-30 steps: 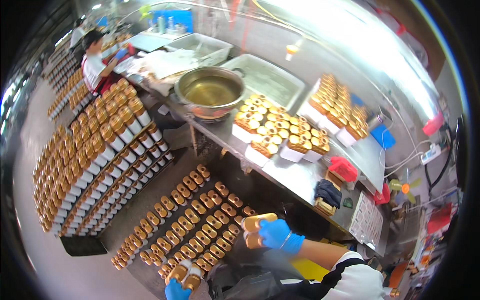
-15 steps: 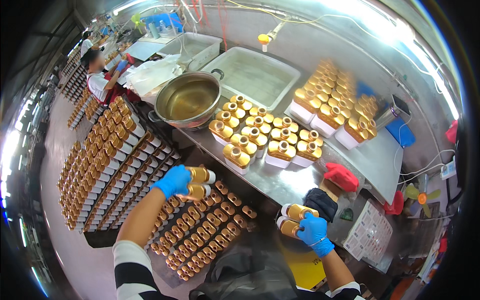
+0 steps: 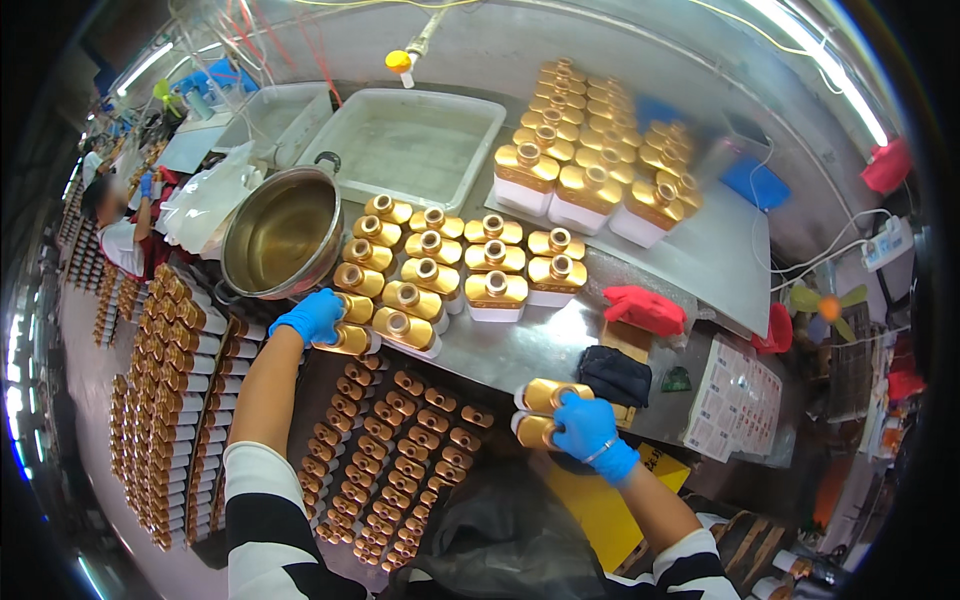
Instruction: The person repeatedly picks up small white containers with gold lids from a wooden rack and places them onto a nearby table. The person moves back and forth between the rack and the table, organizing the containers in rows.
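Note:
Both my hands wear blue gloves. My left hand (image 3: 312,318) is closed on two gold-topped white bottles (image 3: 348,338) at the near left corner of a group of similar bottles (image 3: 429,274) on the metal table. Whether their bases rest on the table I cannot tell. Over the table's near edge, my right hand (image 3: 588,432) grips two more gold-and-white bottles (image 3: 548,397), tilted onto their sides, with open necks toward my fingers. Below, a rack (image 3: 480,440) carries rows of the same bottles.
A steel pot (image 3: 330,215) and a white plastic tub (image 3: 480,180) stand behind the bottles. More bottles (image 3: 590,185) fill the back right. A red cloth (image 3: 645,308) and black cloth (image 3: 614,376) lie on the table. Stacked bottles (image 3: 180,390) rise at left; a co-worker (image 3: 122,240) stands beyond.
My left hand has carried its two bottles from over the rack to the near left corner of the table's group. My right hand still holds its pair, and the view has swung right.

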Action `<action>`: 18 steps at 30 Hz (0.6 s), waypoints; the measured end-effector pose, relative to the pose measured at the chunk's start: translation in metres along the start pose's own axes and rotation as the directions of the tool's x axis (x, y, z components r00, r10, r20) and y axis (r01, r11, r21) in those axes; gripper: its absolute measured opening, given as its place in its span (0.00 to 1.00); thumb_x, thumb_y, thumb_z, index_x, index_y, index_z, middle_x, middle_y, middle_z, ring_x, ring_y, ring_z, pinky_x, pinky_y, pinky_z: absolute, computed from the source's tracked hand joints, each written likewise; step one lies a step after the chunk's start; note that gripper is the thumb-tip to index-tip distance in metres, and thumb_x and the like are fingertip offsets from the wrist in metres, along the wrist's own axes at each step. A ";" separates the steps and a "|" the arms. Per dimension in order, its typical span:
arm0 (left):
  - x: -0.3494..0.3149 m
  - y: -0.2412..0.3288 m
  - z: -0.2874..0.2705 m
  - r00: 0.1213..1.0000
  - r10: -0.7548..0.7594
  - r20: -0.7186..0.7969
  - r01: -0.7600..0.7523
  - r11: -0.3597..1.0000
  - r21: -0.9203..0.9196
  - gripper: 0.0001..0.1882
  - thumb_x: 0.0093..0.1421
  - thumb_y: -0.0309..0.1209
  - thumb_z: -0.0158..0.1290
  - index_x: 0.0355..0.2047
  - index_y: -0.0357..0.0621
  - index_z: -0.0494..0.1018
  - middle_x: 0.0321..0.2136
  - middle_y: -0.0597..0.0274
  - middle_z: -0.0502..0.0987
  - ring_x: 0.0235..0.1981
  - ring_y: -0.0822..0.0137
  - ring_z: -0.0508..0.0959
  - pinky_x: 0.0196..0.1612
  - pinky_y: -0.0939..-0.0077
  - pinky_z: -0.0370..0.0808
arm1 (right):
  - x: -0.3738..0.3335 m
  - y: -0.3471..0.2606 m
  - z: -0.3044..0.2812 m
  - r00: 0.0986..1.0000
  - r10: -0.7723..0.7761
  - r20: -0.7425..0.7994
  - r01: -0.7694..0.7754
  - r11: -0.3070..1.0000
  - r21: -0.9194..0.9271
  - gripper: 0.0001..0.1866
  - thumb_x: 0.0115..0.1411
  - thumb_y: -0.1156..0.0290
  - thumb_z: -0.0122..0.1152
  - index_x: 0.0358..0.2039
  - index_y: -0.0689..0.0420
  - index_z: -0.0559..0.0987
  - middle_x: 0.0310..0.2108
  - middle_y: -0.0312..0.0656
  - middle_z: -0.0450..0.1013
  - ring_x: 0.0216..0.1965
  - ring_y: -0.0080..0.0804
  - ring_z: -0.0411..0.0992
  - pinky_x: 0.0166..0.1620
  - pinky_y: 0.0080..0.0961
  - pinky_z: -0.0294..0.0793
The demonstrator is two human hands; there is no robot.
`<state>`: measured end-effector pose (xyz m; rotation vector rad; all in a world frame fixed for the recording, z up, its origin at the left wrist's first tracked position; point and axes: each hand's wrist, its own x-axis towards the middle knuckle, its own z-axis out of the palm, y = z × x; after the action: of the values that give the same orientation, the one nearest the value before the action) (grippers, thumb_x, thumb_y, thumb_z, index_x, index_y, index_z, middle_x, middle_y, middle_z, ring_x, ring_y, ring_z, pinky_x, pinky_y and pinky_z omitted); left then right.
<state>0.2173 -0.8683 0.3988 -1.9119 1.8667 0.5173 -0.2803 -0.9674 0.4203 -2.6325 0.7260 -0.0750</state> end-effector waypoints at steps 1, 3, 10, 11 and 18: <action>0.005 0.000 0.002 0.999 -0.002 -0.045 -0.001 0.998 -0.055 0.15 0.33 0.36 0.59 0.21 0.41 0.73 0.27 0.55 0.73 0.34 0.53 0.71 0.37 0.65 0.72 | 0.011 -0.003 0.001 1.000 -0.004 0.010 0.004 1.000 -0.011 0.12 0.40 0.64 0.60 0.25 0.58 0.77 0.33 0.44 0.71 0.22 0.41 0.72 0.24 0.35 0.71; 0.002 0.001 -0.005 0.991 -0.026 -0.130 0.005 0.988 -0.157 0.15 0.32 0.35 0.60 0.20 0.41 0.72 0.27 0.55 0.73 0.33 0.53 0.71 0.36 0.65 0.72 | 0.035 -0.003 0.011 1.000 0.011 0.023 -0.010 0.999 -0.036 0.14 0.40 0.64 0.60 0.27 0.58 0.76 0.31 0.45 0.72 0.23 0.43 0.73 0.25 0.35 0.72; -0.036 0.010 -0.011 0.975 -0.096 -0.198 0.028 0.946 -0.323 0.35 0.36 0.27 0.60 0.49 0.44 0.65 0.46 0.51 0.69 0.41 0.50 0.72 0.44 0.67 0.71 | 0.135 -0.013 0.043 1.000 -0.023 -0.005 0.023 0.999 -0.043 0.16 0.38 0.65 0.60 0.27 0.61 0.73 0.22 0.48 0.72 0.26 0.47 0.73 0.29 0.36 0.74; -0.043 0.009 -0.005 0.965 -0.090 -0.247 -0.003 0.936 -0.352 0.37 0.36 0.26 0.60 0.52 0.45 0.64 0.48 0.51 0.68 0.41 0.50 0.72 0.45 0.67 0.71 | 0.149 -0.017 0.044 1.000 -0.013 0.011 0.013 0.999 -0.047 0.16 0.38 0.66 0.60 0.27 0.61 0.73 0.22 0.48 0.72 0.26 0.47 0.73 0.30 0.36 0.74; -0.066 0.021 -0.015 0.949 -0.073 -0.306 -0.068 0.902 -0.427 0.48 0.36 0.21 0.56 0.61 0.54 0.53 0.54 0.51 0.63 0.42 0.48 0.71 0.45 0.67 0.71 | 0.207 -0.035 0.043 0.991 0.086 0.099 -0.081 0.995 -0.053 0.13 0.38 0.68 0.58 0.27 0.60 0.74 0.24 0.49 0.74 0.27 0.45 0.74 0.30 0.35 0.74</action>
<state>0.1940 -0.8208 0.4457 -2.4078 2.0777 0.7100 -0.0784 -1.0283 0.3834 -2.6269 0.8110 0.1012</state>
